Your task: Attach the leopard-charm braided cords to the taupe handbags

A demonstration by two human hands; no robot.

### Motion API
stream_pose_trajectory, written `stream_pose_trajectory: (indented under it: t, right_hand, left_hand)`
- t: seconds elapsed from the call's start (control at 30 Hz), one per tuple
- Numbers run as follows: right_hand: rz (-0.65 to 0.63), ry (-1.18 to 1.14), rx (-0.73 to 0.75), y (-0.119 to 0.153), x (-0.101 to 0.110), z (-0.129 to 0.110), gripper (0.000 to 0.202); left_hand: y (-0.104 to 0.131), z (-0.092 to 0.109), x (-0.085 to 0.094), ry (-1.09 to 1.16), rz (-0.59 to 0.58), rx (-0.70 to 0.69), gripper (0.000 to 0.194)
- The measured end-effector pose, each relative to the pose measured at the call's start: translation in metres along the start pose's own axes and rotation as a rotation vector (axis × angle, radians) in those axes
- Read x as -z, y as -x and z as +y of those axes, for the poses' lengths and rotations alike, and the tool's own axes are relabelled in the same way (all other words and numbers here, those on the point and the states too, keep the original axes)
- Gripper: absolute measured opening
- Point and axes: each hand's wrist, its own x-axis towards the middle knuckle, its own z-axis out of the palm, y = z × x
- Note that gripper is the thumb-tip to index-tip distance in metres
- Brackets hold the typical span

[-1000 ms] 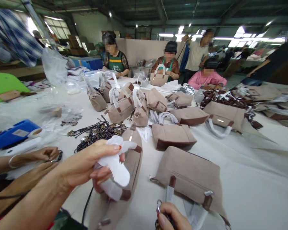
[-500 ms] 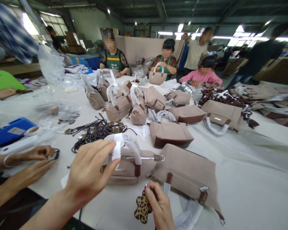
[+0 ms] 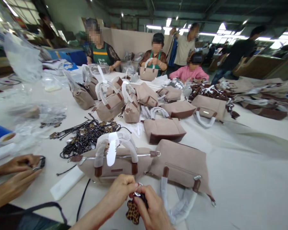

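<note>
Now the bag handle has been released; the left hand [image 3: 121,191] and right hand [image 3: 150,209] are joined at the leopard charm [image 3: 132,212], its ring [image 3: 137,193] pinched by fingers before the handbag [image 3: 115,163].

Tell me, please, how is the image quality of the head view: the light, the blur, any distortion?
Head view: bright ceiling lights and windows glare white at the top; the wide lens bends the table edges and stretches corners; the left hand and right hand on the leopard charm look slightly soft; faces are pixelated; the plastic bag is smeared.
</note>
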Motion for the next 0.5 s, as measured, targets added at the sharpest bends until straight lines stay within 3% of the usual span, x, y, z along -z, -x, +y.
stream_pose_trajectory:
  t: [0.1, 0.23, 0.33, 0.5]
  right_hand:
    - [0.067, 0.032, 0.027, 0.005, -0.005, 0.0, 0.02]
    - [0.194, -0.015, -0.14, 0.012, -0.013, -0.001, 0.023]
    - [0.199, -0.005, -0.191, 0.015, -0.014, -0.002, 0.021]
    - [0.114, -0.01, -0.093, 0.012, -0.014, -0.005, 0.015]
  left_hand:
    - [-0.003, -0.002, 0.005, 0.013, -0.051, -0.003, 0.025]
    - [-0.003, -0.002, 0.009, 0.069, -0.122, 0.056, 0.023]
    - [-0.002, -0.003, 0.013, 0.091, -0.135, 0.067, 0.023]
    - [-0.004, -0.008, 0.02, 0.118, -0.17, 0.068, 0.025]
